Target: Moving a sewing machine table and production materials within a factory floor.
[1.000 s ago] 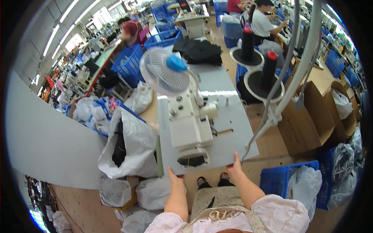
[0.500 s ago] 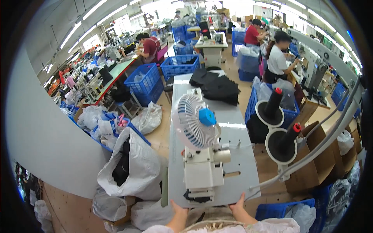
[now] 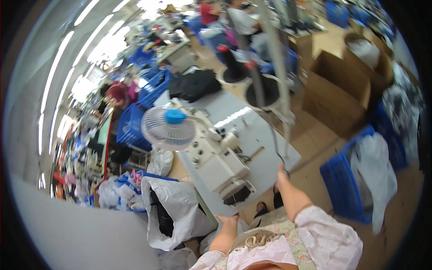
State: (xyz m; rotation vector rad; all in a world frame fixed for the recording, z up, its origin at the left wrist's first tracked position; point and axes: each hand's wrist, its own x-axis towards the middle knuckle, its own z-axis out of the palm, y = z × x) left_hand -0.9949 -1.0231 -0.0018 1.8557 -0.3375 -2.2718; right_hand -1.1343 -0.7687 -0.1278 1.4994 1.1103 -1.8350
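A white sewing machine table [image 3: 265,162] stands slanted before me, bearing a white sewing machine [image 3: 220,171] and a small white fan [image 3: 168,128] with a blue hub. At the table's near edge, my left hand [image 3: 228,220] closes on the rim, its fingers partly hidden below. My right hand [image 3: 283,180] grips the near right corner, thumb upward beside a grey cable. Some dark fabric [image 3: 236,197] lies under the near end of the machine. Black fabric pieces [image 3: 193,84] are piled on the table's far end.
Black thread cones [image 3: 231,63] sit on a stand right of the table. Brown cardboard boxes [image 3: 337,94] and a blue crate [image 3: 344,180] with plastic bags are at the right. A white sack [image 3: 180,211] of dark cloth stands left. Co-workers sit farther off.
My view has turned right and tilted, so the room appears rotated and blurred. More of my arms shows. Both hands remain on the table's near edge, the right one now at the corner.
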